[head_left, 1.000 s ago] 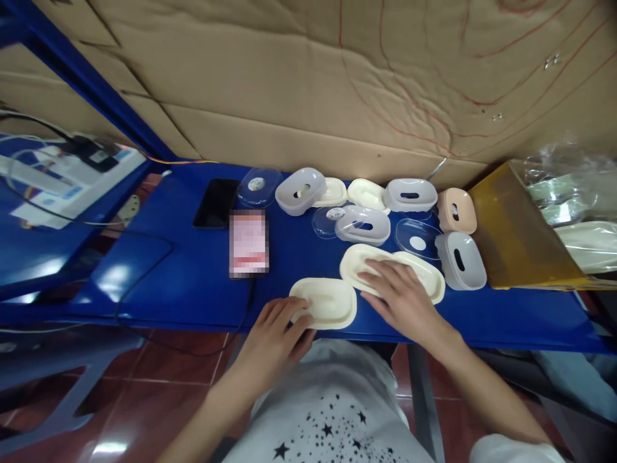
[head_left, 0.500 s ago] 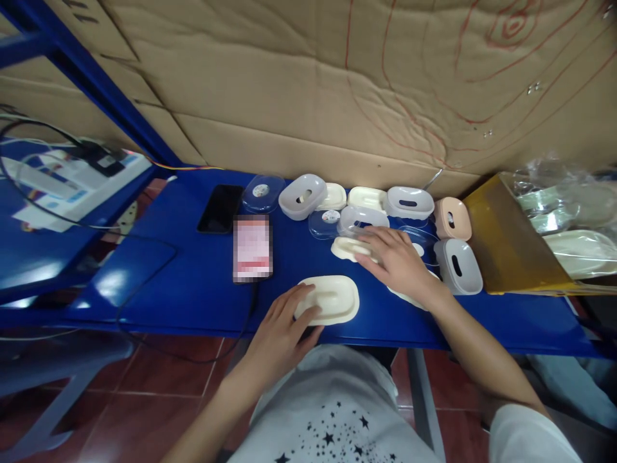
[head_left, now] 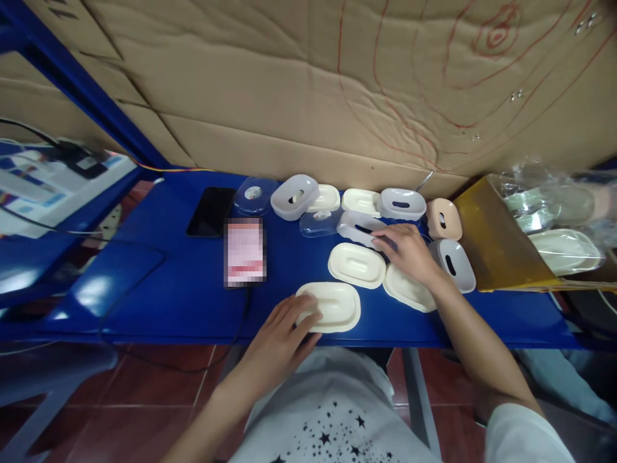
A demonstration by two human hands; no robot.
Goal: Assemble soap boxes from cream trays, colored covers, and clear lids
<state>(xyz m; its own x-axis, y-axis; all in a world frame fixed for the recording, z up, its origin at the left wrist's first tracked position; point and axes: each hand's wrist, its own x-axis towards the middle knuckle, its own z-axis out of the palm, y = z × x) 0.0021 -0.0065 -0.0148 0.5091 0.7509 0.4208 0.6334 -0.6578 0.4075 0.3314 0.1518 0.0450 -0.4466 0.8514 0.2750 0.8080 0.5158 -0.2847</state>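
My left hand (head_left: 284, 325) has its fingers curled over the left end of a cream oval tray (head_left: 340, 308) lying at the table's front edge. My right hand (head_left: 409, 251) grips the right end of a light-grey oval soap box (head_left: 354, 225) with a dark slot in its bottom. Between my hands lies a second cream oval tray (head_left: 357, 265), flat on the table. Below my right wrist, a third cream tray (head_left: 407, 289) is partly covered by the arm.
More slotted boxes stand behind: grey ones (head_left: 295, 198) and a peach one (head_left: 444, 220). Clear lids (head_left: 255, 196) with labels lie among them. Two phones, one black (head_left: 209, 212), are at left. A carton (head_left: 496, 257) with bagged parts borders the right; a cardboard wall (head_left: 289, 116) rises behind.
My right hand has let go of the middle cream tray, which now lies flat, and has moved up to the grey soap box. My left hand stays on its tray. The view has shifted slightly.
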